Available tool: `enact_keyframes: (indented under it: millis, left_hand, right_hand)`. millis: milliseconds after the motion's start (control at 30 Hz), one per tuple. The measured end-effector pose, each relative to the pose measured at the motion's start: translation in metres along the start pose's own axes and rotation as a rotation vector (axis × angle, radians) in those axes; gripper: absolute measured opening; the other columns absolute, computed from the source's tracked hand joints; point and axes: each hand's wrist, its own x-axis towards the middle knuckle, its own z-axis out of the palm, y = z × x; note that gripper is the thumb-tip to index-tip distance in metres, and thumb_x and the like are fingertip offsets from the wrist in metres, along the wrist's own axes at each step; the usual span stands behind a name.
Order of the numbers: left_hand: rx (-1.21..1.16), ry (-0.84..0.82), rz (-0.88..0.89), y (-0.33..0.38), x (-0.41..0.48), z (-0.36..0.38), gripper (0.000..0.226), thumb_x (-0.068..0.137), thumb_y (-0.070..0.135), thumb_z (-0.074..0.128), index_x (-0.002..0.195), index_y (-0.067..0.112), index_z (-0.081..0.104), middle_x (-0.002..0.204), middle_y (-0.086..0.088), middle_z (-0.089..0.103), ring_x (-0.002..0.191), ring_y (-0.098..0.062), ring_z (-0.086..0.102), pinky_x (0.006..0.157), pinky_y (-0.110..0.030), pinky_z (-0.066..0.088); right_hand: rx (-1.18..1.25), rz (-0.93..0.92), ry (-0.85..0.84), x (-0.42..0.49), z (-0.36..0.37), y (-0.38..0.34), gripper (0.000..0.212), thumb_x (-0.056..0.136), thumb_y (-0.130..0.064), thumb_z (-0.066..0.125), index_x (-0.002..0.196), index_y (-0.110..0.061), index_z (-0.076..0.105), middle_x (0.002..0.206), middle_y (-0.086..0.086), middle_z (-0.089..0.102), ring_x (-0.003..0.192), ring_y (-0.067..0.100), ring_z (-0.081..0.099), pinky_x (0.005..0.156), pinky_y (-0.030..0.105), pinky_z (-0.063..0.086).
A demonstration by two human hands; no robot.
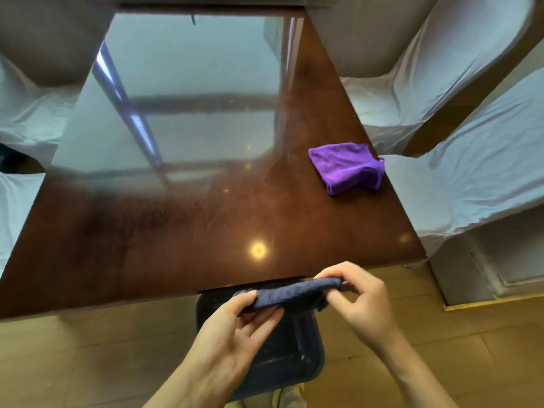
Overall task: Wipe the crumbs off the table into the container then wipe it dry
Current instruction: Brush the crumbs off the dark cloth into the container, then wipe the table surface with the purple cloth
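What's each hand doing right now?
Left hand: closed on one end of the blue cloth, above the container.
Right hand: pinching the cloth's other end.

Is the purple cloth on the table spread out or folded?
Folded: the purple cloth lies bunched in a doubled-over wad near the table's right edge, untouched by either hand.

On my screen I see chairs draped in loose white fabric covers: two on the right, a nearer one (471,184) and a farther one (412,83), and more on the left (23,113). Beneath everything lies a floor of pale tan tiles (88,363). A yellow strip (494,301) runs along the floor at lower right.
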Motion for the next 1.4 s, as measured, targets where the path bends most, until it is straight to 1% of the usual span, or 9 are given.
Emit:
enact_keyframes:
  millis: [267, 400, 533, 633, 767, 900, 1033, 1233, 1400]
  left_hand:
    - [-0.03, -0.175, -0.219, -0.019, 0.02, 0.13, 0.012, 0.089, -0.003, 0.044, 0.098, -0.011, 0.049, 0.097, -0.032, 0.057, 0.108, -0.043, 0.057, 0.085, -0.053, 0.045]
    - [0.028, -0.15, -0.212, -0.032, 0.065, 0.183, 0.015, 0.093, -0.001, 0.038, 0.084, -0.011, 0.046, 0.12, -0.031, 0.053, 0.117, -0.04, 0.052, 0.103, -0.049, 0.039]
    - [0.203, -0.108, -0.115, -0.041, 0.114, 0.222, 0.03, 0.095, 0.004, 0.035, 0.122, -0.01, 0.039, 0.134, -0.028, 0.045, 0.121, -0.039, 0.049, 0.104, -0.049, 0.037]
    - [0.481, -0.05, 0.002, -0.041, 0.137, 0.235, 0.034, 0.096, 0.006, 0.035, 0.128, -0.002, 0.039, 0.128, -0.026, 0.049, 0.117, -0.038, 0.053, 0.094, -0.043, 0.045]
    - [1.036, -0.104, 0.346, -0.045, 0.158, 0.229, 0.016, 0.087, 0.006, 0.043, 0.081, 0.014, 0.056, 0.076, -0.006, 0.052, 0.067, -0.021, 0.053, 0.062, -0.03, 0.046]
    - [1.855, -0.208, 1.043, -0.053, 0.163, 0.205, 0.035, 0.082, 0.018, 0.053, 0.117, 0.021, 0.06, 0.127, -0.002, 0.059, 0.119, -0.022, 0.048, 0.102, -0.032, 0.035]
    - [2.287, -0.276, 1.108, -0.053, 0.164, 0.191, 0.051, 0.089, 0.031, 0.046, 0.139, 0.027, 0.034, 0.156, -0.002, 0.018, 0.143, -0.018, 0.012, 0.117, -0.041, 0.004]
    - [2.028, -0.373, 1.205, -0.02, 0.154, 0.166, 0.049, 0.091, 0.042, 0.042, 0.138, 0.03, 0.037, 0.153, 0.008, 0.027, 0.142, -0.006, 0.012, 0.116, -0.027, 0.003]
    - [1.775, -0.107, 1.355, 0.06, 0.139, 0.124, 0.056, 0.086, 0.054, 0.042, 0.13, 0.02, 0.051, 0.14, 0.008, 0.039, 0.134, -0.009, 0.03, 0.113, -0.031, 0.025]
  right_hand:
    - [0.053, 0.254, 0.055, 0.063, -0.109, 0.023, 0.03, 0.078, 0.005, 0.057, 0.069, -0.023, 0.066, 0.065, -0.007, 0.066, 0.066, 0.005, 0.059, 0.055, 0.009, 0.047]
    - [-0.034, 0.425, 0.068, 0.103, -0.133, 0.07, 0.018, 0.076, -0.002, 0.058, 0.068, -0.016, 0.065, 0.07, 0.005, 0.062, 0.074, 0.02, 0.054, 0.069, 0.032, 0.045]
    - [-0.227, 0.477, 0.076, 0.141, -0.138, 0.106, 0.011, 0.075, -0.008, 0.06, 0.069, -0.016, 0.063, 0.067, 0.005, 0.06, 0.072, 0.023, 0.055, 0.058, 0.029, 0.04]
    - [-0.427, 0.44, 0.021, 0.16, -0.138, 0.125, 0.012, 0.075, -0.007, 0.06, 0.086, -0.011, 0.065, 0.083, 0.013, 0.066, 0.082, 0.03, 0.059, 0.066, 0.029, 0.042]
    - [-0.568, 0.313, 0.008, 0.171, -0.131, 0.138, 0.019, 0.079, -0.007, 0.058, 0.097, -0.012, 0.062, 0.101, 0.013, 0.065, 0.094, 0.029, 0.057, 0.076, 0.032, 0.044]
    - [-0.738, 0.167, -0.055, 0.175, -0.125, 0.145, 0.029, 0.081, -0.008, 0.055, 0.109, -0.015, 0.058, 0.11, 0.008, 0.058, 0.106, 0.026, 0.047, 0.089, 0.038, 0.041]
    - [-0.759, 0.033, 0.046, 0.185, -0.124, 0.138, 0.026, 0.084, -0.016, 0.058, 0.109, -0.015, 0.057, 0.109, 0.007, 0.06, 0.102, 0.024, 0.05, 0.084, 0.033, 0.041]
    - [-0.913, -0.16, -0.286, 0.237, -0.106, 0.129, 0.061, 0.08, -0.024, 0.06, 0.137, -0.025, 0.037, 0.147, 0.006, 0.034, 0.133, 0.027, 0.028, 0.11, 0.042, 0.021]
    - [-0.771, -0.016, -0.597, 0.276, -0.089, 0.133, 0.058, 0.086, -0.045, 0.049, 0.14, -0.031, 0.031, 0.155, 0.004, 0.02, 0.142, 0.023, 0.013, 0.118, 0.043, 0.01]
